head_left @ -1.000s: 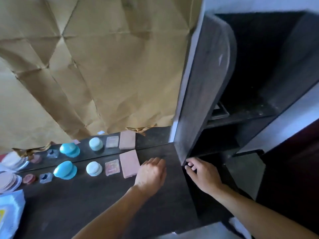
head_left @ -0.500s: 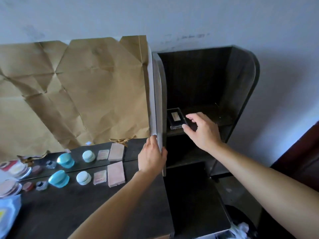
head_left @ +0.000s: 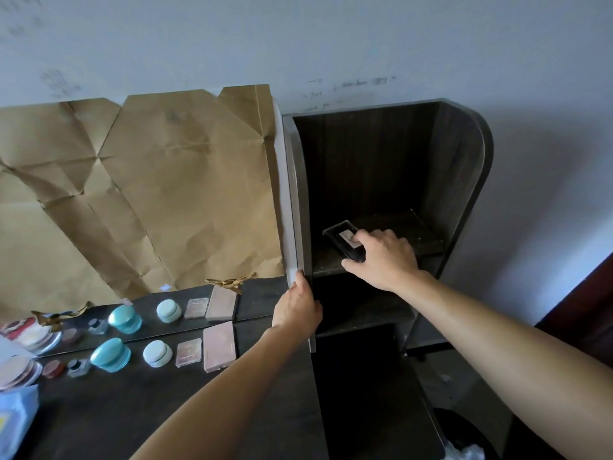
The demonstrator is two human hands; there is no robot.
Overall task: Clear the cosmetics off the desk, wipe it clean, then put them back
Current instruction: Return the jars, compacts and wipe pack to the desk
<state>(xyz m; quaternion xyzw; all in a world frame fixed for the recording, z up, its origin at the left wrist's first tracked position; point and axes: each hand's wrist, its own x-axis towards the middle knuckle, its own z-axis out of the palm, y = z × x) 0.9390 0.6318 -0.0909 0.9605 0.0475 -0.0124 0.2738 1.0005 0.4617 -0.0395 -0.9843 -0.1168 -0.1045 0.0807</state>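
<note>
Along the back of the dark counter [head_left: 99, 423], from the left, sit a teal jar [head_left: 111, 355], a pale round jar [head_left: 157, 353], a small clear pink case [head_left: 188, 352] and a pink palette [head_left: 219, 346] (all doubled in the mirror strip behind them). The left hand [head_left: 296, 307] wraps its fingers around the front edge of the shelf unit's side panel [head_left: 293, 207]. Inside the unit, the right hand [head_left: 381, 258] rests on a black case [head_left: 343, 239] lying on the shelf [head_left: 418, 232], fingers curled over its near end, thumb beside its corner.
</note>
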